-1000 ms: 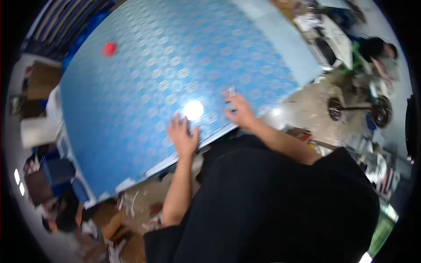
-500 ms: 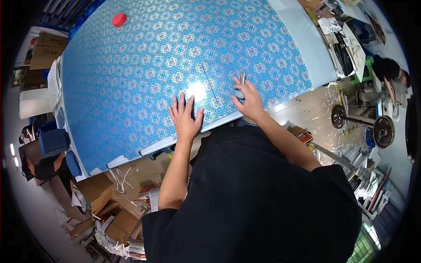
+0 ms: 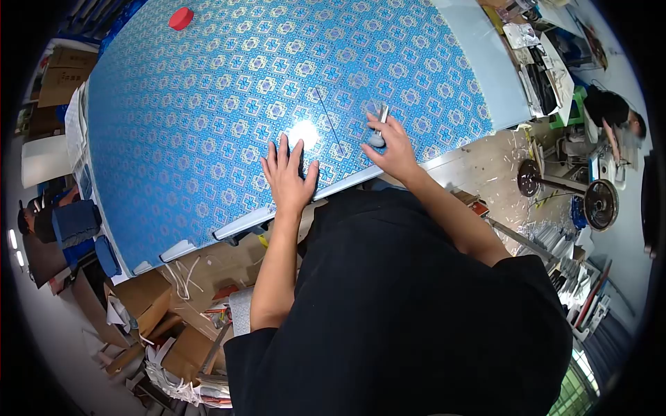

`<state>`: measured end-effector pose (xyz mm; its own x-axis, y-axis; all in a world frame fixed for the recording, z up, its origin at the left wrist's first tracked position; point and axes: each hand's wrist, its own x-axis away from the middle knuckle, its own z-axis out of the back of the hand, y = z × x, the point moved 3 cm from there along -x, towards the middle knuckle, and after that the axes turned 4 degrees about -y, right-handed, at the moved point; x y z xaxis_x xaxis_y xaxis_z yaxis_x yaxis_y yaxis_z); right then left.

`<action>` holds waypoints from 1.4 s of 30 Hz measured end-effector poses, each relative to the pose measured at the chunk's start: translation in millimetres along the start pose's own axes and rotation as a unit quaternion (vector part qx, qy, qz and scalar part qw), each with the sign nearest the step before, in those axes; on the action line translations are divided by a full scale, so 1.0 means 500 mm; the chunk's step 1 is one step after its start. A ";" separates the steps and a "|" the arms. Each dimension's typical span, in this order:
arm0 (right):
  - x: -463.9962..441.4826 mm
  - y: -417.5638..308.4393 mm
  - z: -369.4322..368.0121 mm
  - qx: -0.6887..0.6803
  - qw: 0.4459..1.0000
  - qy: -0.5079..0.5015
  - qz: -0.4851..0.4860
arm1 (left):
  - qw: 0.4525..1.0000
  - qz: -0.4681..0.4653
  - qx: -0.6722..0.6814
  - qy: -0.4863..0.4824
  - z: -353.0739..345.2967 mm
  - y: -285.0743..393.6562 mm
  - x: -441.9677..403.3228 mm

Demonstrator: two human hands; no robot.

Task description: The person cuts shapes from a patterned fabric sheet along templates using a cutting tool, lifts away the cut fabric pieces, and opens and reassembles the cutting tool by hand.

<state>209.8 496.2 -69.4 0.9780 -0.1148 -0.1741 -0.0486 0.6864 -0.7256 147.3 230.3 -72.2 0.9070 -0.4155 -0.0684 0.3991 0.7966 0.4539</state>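
Observation:
A blue sheet with a repeating yellow-and-white motif (image 3: 187,104) covers the table in front of me. My left hand (image 3: 289,184) lies flat on it near the front edge, fingers spread. To its right, my right hand (image 3: 394,147) has its fingers curled round a small silver tool with a rounded grey end (image 3: 378,139), low over the sheet; its exact kind is unclear. Between the hands runs a thin dark straight line (image 3: 329,120); whether it is a slit or a slim rod I cannot tell. A bright reflection shines beyond my left fingertips.
A red round object (image 3: 181,19) rests on the sheet's far left. Folded dark-blue cloth (image 3: 76,223) sits beyond the left edge, near another person. Cardboard boxes (image 3: 139,298) stand below left. At right are a black round-ended stand (image 3: 600,204), paper piles, scraps on the floor and another person (image 3: 614,114).
The view has shifted slightly, so the sheet and red object appear higher and further left. My left hand stays flat; the tool in my right hand is tilted a little differently.

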 end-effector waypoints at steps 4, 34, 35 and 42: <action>0.000 0.006 -0.004 0.032 0.999 -0.007 0.012 | 1.000 -0.004 0.003 0.004 0.001 0.000 -0.002; 0.002 0.007 -0.003 0.022 0.999 -0.005 0.028 | 1.000 -0.015 0.005 0.021 -0.004 -0.007 0.000; 0.000 0.007 -0.003 0.023 0.999 -0.007 0.027 | 1.000 -0.014 0.007 0.020 -0.004 -0.007 -0.001; 0.000 0.006 -0.002 0.017 0.999 -0.003 0.029 | 1.000 -0.013 0.010 0.022 -0.002 -0.008 0.000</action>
<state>209.5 497.6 -72.0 0.9751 -0.0697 -0.2104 -0.0980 0.7160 -0.6912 145.8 227.7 -75.0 0.9013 -0.4166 -0.1189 0.4207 0.7760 0.4699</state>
